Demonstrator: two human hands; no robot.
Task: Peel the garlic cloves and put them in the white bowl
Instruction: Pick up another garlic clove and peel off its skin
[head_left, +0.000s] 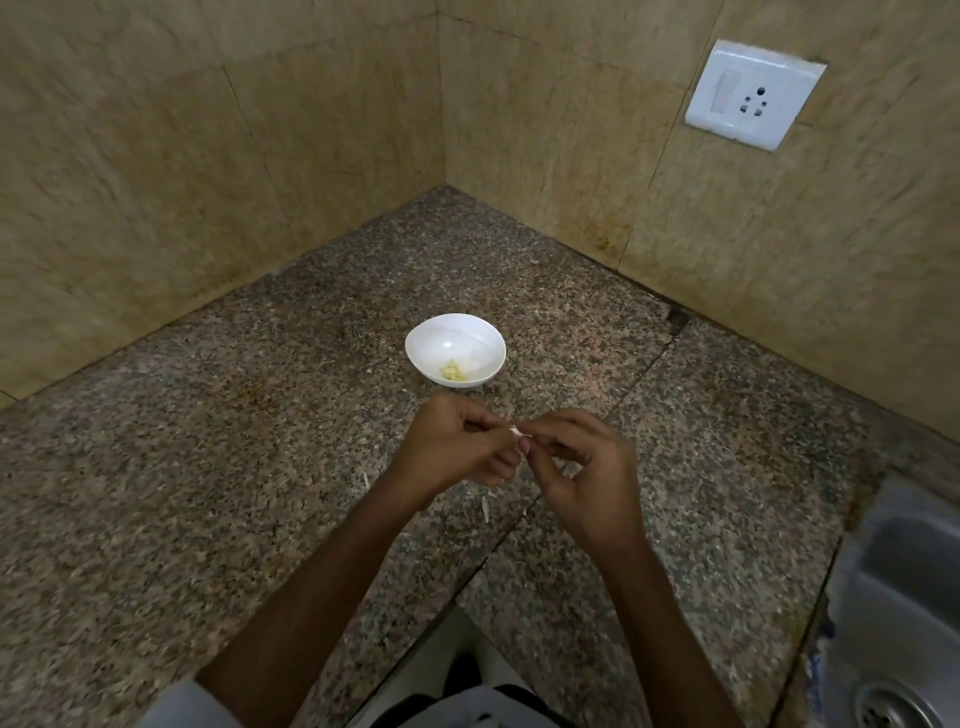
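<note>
A white bowl (455, 349) stands on the speckled granite counter with several peeled garlic pieces (453, 371) lying in its bottom. Just in front of it, above the counter, my left hand (457, 448) and my right hand (582, 470) meet at the fingertips. Between them they pinch one small garlic clove (517, 432), whitish-pink, mostly hidden by the fingers. Both hands have their fingers curled.
Bits of garlic skin (486, 509) lie on the counter (260, 441) under my hands. Tiled walls close the corner behind the bowl, with a white socket (753, 93) on the right wall. A steel sink (904, 613) sits at the lower right.
</note>
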